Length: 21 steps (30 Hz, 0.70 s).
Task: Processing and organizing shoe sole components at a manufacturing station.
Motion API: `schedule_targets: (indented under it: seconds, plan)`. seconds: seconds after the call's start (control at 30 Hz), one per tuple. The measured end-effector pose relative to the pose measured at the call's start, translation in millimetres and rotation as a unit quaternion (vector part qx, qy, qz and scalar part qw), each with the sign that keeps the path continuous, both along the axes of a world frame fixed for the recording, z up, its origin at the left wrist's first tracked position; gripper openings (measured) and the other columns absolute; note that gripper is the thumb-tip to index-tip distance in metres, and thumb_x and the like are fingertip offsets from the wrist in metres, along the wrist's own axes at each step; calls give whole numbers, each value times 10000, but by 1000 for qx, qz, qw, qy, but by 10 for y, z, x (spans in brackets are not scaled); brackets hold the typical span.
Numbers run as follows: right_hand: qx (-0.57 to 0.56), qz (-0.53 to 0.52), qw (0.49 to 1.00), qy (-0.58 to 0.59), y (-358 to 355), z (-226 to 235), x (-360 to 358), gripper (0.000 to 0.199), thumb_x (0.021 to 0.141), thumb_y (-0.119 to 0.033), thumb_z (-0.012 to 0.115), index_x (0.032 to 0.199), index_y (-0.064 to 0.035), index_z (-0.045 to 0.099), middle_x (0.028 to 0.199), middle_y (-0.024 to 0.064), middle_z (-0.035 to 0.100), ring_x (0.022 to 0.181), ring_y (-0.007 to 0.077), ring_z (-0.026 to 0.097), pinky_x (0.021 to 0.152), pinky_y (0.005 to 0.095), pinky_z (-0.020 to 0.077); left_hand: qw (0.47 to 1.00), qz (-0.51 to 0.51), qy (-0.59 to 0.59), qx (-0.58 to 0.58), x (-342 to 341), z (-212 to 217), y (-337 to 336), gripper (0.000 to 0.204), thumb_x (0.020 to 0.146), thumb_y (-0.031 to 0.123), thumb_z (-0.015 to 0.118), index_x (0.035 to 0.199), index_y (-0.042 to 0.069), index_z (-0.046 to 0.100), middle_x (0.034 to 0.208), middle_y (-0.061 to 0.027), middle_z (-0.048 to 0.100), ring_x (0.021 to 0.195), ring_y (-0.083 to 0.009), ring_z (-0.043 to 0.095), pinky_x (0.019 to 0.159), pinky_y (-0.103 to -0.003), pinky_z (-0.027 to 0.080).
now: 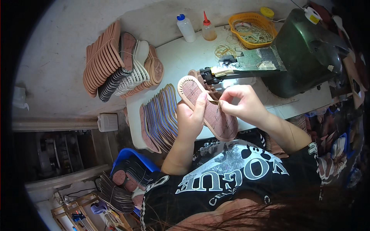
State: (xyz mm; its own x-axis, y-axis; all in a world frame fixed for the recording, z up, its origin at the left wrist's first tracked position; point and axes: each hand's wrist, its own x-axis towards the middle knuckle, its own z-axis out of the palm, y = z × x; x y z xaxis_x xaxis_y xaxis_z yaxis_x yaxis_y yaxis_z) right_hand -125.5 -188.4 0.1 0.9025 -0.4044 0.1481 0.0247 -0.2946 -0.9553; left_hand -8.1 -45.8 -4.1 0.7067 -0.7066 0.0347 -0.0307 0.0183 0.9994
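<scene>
At the far left, a fanned stack of tan and pale soles (119, 63) lies on the bench top, and nearer, a row of soles (160, 115) stands on edge at the white table's (185, 57) left end; judging by these piles, many pieces wait or are already handled, though which is which cannot be told. The left hand (190, 119) grips the brown sole (208, 109) from beneath, thumb pressed along its face, holding it in the air just near of the sewing machine's (304, 50) arm. The right hand (246, 104) pinches a tan strip (212, 99) at the sole's edge between thumb and forefinger. This sole looks mid-work, its edging only partly attached.
</scene>
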Motion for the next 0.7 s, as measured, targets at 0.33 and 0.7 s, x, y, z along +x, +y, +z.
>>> schedule_targets:
  seconds: [0.33, 0.7]
  plan:
    - [-107, -77, 984, -117, 5, -95, -167, 125, 791, -110, 651, 880, -28, 620, 790, 105, 612, 746, 247, 596, 739, 336, 456, 990, 56, -82, -96, 93, -57, -245, 299, 907, 92, 583, 1156, -26, 466, 1044, -83, 587, 886, -123, 587, 794, -249, 481]
    - [412, -20, 911, -12, 376, -355, -367, 323, 946, -228, 567, 1147, 25, 565, 1035, 39, 629, 925, 72, 565, 831, 239, 459, 974, 100, -206, 8, 797, -600, -981, 238, 762, 222, 738, 761, -3, 659, 782, -95, 527, 811, -243, 520, 758, -342, 433]
